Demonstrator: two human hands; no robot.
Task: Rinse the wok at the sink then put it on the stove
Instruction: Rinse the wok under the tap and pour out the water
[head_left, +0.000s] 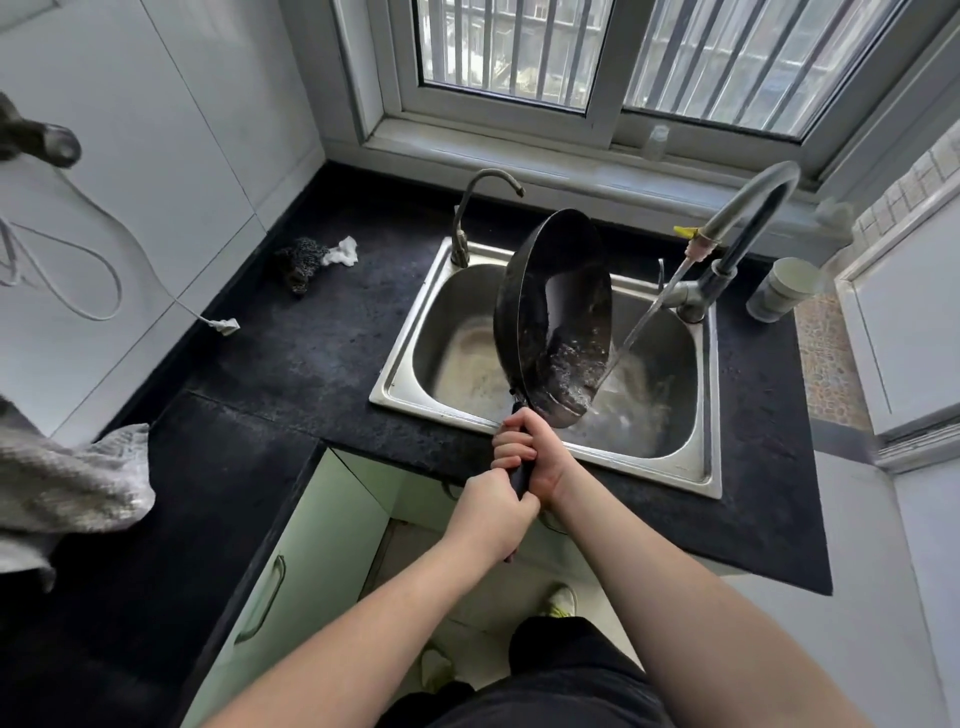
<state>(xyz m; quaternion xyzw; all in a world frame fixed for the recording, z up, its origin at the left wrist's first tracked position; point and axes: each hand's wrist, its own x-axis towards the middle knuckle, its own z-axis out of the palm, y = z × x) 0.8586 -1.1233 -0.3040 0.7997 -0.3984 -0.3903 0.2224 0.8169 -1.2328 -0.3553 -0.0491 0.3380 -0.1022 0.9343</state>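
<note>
A black wok (558, 291) is tipped up on edge over the steel sink (415, 374), its inside facing right. Water streams from the tall grey faucet (748, 208) into the wok's lower part and pours out of it into the basin. My right hand (530, 457) grips the dark handle close to the wok. My left hand (493, 514) grips the same handle just behind it, nearer my body. The stove is out of view.
A small gooseneck tap (467, 208) stands at the sink's back left. A dark scrubber with a white scrap (311, 260) lies on the black counter (291, 364). A grey cloth (67, 483) lies left, a pale jar (782, 288) sits right of the faucet, and a white cable (171, 301) trails over the counter.
</note>
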